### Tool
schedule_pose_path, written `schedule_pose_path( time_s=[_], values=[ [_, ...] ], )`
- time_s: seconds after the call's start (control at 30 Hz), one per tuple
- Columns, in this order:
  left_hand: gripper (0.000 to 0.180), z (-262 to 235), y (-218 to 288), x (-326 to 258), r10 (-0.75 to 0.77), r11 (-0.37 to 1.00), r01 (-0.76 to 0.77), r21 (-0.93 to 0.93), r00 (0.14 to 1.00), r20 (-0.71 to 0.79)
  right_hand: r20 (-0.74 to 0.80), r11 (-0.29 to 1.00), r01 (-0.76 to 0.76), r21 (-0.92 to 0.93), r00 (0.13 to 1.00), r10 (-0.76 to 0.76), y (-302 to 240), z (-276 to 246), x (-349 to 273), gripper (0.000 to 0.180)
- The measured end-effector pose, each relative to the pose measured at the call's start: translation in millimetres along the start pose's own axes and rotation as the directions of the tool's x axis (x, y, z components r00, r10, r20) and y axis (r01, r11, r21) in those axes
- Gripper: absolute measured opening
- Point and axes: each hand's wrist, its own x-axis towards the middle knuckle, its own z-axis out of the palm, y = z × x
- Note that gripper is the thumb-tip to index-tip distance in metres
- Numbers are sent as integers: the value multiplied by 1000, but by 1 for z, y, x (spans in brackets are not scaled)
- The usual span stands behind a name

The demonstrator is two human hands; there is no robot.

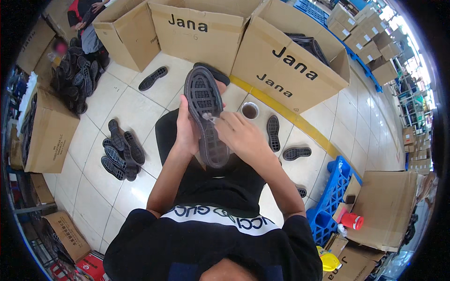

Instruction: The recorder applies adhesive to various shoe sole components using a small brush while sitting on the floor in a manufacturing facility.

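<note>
The left hand (188,129) is gripping a black shoe sole (202,104) along its side, its fingers wrapping behind it, and is holding it above the lap with the treaded inner face turned up. The right hand (240,136) is pinching a small pale piece (208,117) and is bringing it to the middle of that face, so both hands are meeting at the sole; whether the piece is touching it, one cannot tell.

Just beyond the right hand, a white cup (250,111) is standing on the tiled floor (101,161), holding dark liquid. Further right of that hand, two loose soles (273,133) are lying apart from each other, and a blue pallet (323,201) is resting past them. Well left of the left hand, a cluster of soles (123,152) is lying on the floor. Ahead of both hands, large open cartons (290,70) are standing side by side.
</note>
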Motion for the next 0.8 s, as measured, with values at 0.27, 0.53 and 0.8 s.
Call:
schedule_pose_path(
  time_s=[0.27, 0.53, 0.8],
  values=[
    [88, -21, 12, 2, 35, 999, -36, 13, 997, 71, 364, 974, 187, 128, 905, -222, -17, -23, -32, 27],
    [85, -10, 9, 4, 3, 1000, -2, -30, 999, 50, 50, 1000, 15, -22, 999, -14, -1, -5, -4, 31],
    [90, -26, 12, 8, 30, 999, -31, 12, 997, 68, 278, 985, 123, 120, 948, -152, -15, -8, -56, 27]
  ],
)
